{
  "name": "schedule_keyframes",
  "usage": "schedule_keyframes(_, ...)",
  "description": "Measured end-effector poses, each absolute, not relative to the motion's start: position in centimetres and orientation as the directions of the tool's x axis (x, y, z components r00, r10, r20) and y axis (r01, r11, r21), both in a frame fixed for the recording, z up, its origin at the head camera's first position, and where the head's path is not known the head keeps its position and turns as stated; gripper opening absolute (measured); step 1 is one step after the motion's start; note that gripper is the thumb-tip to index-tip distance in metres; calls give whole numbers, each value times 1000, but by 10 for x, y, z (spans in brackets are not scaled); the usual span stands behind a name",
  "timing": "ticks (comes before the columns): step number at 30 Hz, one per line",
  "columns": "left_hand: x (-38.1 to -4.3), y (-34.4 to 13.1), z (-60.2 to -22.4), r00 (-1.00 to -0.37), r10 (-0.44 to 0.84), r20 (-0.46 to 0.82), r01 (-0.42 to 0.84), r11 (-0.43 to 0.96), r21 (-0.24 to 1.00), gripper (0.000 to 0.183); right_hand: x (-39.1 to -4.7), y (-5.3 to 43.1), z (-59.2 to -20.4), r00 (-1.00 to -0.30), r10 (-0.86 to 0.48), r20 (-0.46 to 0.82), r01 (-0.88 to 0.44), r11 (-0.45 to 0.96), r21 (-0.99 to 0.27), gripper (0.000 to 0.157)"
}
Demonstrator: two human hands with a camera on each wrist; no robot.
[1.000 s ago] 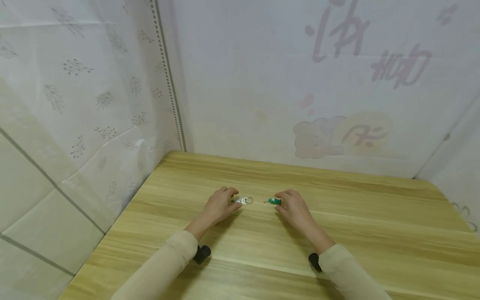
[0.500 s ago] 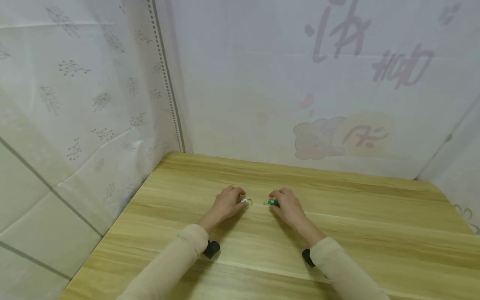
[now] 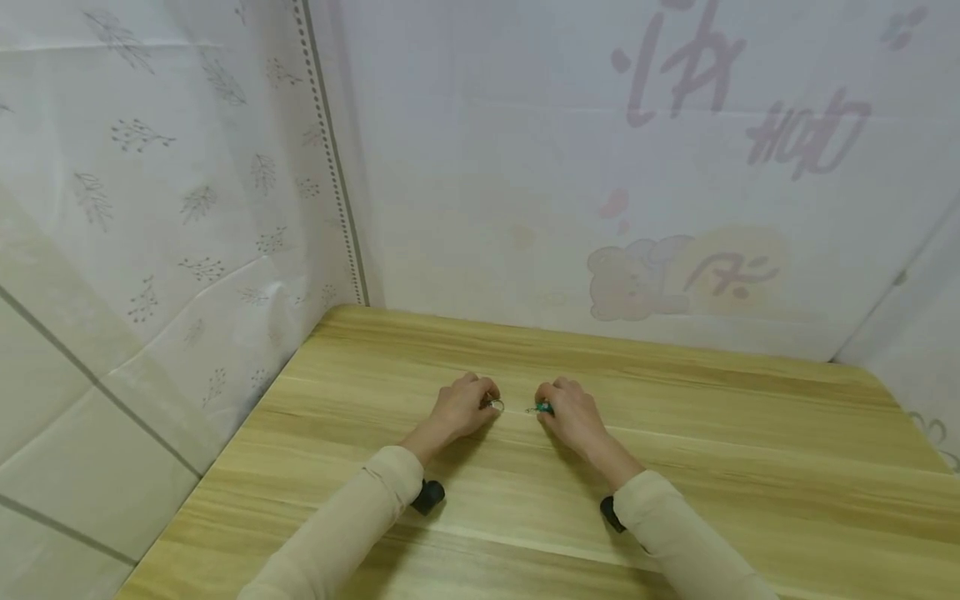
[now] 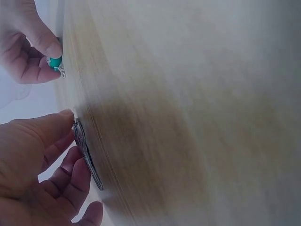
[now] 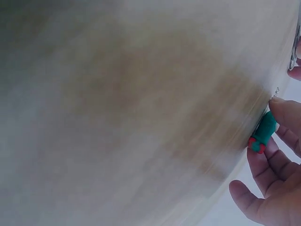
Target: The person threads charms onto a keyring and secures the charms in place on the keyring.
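My left hand (image 3: pixel 456 410) pinches a flat silver metal piece (image 4: pixel 84 148) with a ring on its end. In the head view the ring (image 3: pixel 498 405) pokes out past the fingertips, while the fingers hide most of the rest. A short way to the right, my right hand (image 3: pixel 576 418) grips a small green keychain charm (image 5: pixel 265 126) with red at one end. A short thin chain (image 3: pixel 531 410) sticks out of that grip toward the left hand. Both things are low over the wooden tabletop, ring and chain facing each other across a small gap.
The wood-grain table (image 3: pixel 712 467) runs back to a printed white cloth wall (image 3: pixel 480 208). Another patterned cloth (image 3: pixel 187 208) hangs along the left side. A black wrist camera (image 3: pixel 429 497) sits under the left cuff and another black camera (image 3: pixel 612 514) under the right.
My left hand has moved right over the metal piece, covering more of it. My right hand has moved slightly left, closing further over the green charm.
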State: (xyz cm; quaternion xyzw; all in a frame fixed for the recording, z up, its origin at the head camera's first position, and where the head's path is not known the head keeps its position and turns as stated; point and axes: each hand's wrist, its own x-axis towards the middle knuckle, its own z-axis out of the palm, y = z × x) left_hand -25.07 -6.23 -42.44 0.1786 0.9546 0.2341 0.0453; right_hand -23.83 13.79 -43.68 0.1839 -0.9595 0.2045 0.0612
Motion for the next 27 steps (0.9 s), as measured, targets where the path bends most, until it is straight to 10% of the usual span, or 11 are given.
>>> schedule_keyframes(27,-253,-57,-421,-951,294,-98,193,808,556,19,-239,143,-440,-950,-291,117,-305,768,-564,12)
